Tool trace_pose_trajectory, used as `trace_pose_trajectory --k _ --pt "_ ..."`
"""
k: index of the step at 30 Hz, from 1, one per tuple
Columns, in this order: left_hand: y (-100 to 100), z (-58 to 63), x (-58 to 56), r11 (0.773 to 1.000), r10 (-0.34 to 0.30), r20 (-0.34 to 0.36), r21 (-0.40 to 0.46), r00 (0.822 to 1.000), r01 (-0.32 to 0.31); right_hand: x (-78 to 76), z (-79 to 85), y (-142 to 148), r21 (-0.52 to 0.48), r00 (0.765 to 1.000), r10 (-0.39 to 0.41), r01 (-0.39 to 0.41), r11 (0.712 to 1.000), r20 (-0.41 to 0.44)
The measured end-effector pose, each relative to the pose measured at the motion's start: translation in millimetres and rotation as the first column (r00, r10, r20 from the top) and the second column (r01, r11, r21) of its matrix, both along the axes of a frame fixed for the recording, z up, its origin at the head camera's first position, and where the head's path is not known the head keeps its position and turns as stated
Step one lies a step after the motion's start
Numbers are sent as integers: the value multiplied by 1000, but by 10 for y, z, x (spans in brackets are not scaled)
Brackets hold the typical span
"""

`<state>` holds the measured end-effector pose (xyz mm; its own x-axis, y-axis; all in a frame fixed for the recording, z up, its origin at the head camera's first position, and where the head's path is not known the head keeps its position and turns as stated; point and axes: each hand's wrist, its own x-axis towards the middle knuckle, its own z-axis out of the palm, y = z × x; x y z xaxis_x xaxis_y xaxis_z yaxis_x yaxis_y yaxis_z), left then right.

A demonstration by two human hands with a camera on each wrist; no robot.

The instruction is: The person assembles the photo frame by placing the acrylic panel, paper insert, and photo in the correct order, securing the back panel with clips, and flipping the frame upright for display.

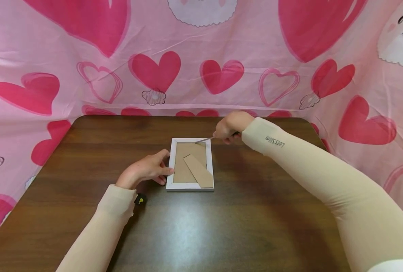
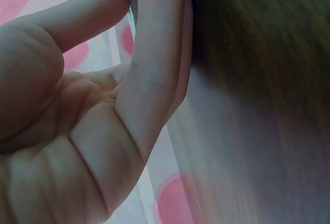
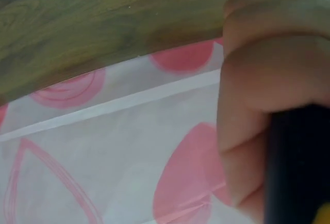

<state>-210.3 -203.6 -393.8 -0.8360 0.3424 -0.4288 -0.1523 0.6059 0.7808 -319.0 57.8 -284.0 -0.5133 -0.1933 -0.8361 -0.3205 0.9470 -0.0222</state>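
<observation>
A white picture frame (image 1: 169, 162) lies face down on the brown table, its brown backing board (image 1: 184, 172) showing. On the backing, a cardboard stand leg (image 1: 198, 172) slants down to the lower right corner. My left hand (image 1: 150, 168) pinches the frame's left side, thumb over the rim and fingers along the outer edge; the left wrist view shows the thumb and fingers (image 2: 154, 53) on either side of it. From above the upper right corner, my right hand (image 1: 229, 126) grips a screwdriver with a dark handle (image 3: 296, 157). Its thin metal shaft (image 1: 205, 140) reaches the backing's top edge.
The wooden table (image 1: 256, 226) extends around the frame on all sides. Behind it and at both sides hangs a pink cloth (image 1: 188, 41) printed with hearts. A small black and yellow object (image 1: 140, 199) shows beside the left wrist.
</observation>
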Motion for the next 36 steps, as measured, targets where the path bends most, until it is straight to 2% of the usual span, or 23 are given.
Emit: trace_pose_trajectory --k 3,5,9,11,12,15,18,20,22,30,36 --pt "0 -4 1 1000 1 -1 -8 1000 -1 36 -50 -9 24 998 -28 29 999 -56" --pt "0 -9 -1 1000 -2 -2 -17 1000 2 56 -90 8 25 996 -19 21 999 -88" --pt "5 -11 -10 1000 -3 0 -23 1000 3 90 -162 42 2 996 -31 31 1000 -82" --pt "6 -11 -13 1000 -5 1 -18 1000 5 121 -187 30 -11 994 -72 71 997 -81" --pt "8 -11 -12 1000 -2 2 -17 1000 2 143 -199 14 -8 990 -90 89 996 -108" --pt "6 -9 -8 1000 -2 -2 -14 1000 2 215 -240 -38 20 966 -111 119 993 -235" --pt "2 -6 -4 1000 3 -7 -12 1000 -3 292 -285 -61 64 932 -30 57 996 -362" --pt "-1 -5 -4 1000 0 -10 -9 1000 0 337 -327 -58 71 910 6 25 997 -414" --pt "-4 -6 -6 1000 -1 -8 -8 1000 1 380 -377 -50 59 892 19 9 998 -452" --pt "-7 11 5 1000 -6 -7 -4 1000 5 552 -483 -74 -2 826 -38 45 999 -562" --pt "-22 12 2 1000 -14 -15 -4 1000 14 637 -551 -75 -49 799 -74 56 997 -597"
